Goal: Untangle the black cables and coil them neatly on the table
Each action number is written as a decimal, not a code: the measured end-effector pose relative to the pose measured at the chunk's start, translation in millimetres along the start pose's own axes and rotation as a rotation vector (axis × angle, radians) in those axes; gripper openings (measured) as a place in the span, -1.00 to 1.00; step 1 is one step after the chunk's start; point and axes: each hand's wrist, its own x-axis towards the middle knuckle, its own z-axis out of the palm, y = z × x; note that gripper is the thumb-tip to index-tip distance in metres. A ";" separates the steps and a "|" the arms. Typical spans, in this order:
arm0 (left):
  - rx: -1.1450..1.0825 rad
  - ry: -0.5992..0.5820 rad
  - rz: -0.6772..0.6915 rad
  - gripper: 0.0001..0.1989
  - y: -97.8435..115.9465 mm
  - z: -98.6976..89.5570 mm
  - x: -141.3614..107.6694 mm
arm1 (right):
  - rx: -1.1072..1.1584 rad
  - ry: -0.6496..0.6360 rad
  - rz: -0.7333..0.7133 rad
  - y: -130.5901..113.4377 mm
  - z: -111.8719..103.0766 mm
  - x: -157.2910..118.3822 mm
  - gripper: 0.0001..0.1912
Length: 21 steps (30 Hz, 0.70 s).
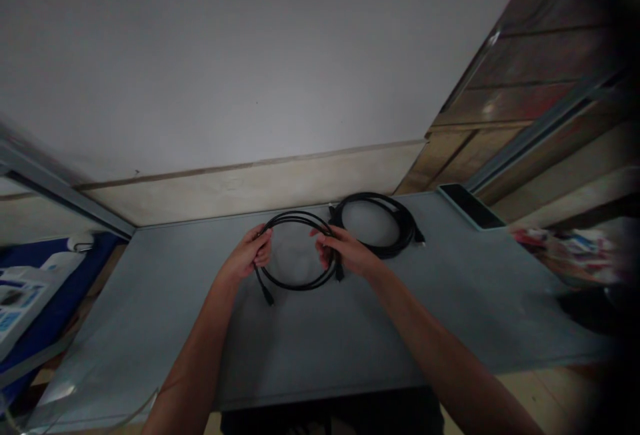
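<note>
Between my hands is a black cable [300, 287] wound into a round coil of a few loops. My left hand [253, 250] is closed round the coil's left side, and a cable end with a dark plug [268, 296] hangs below it. At the right side of the loops my right hand [345, 248] grips the coil with thumb and curled fingers. Another dark plug [339, 271] hangs just under that hand. A second, thicker coil of black cable [407, 231] lies on the table right behind my right hand, its plug [420, 238] pointing right.
The grey table [310, 355] runs up to a pale wall [280, 75]. A phone-like dark slab with a light edge [471, 207] lies at the back right. White boxes [30, 295] rest on a blue surface at the left. Clutter [585, 248] stands beyond the right edge.
</note>
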 end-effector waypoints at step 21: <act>-0.231 0.116 -0.044 -0.76 6.5 -38.7 10.7 | 0.182 0.174 -0.165 22.6 11.7 14.8 -0.45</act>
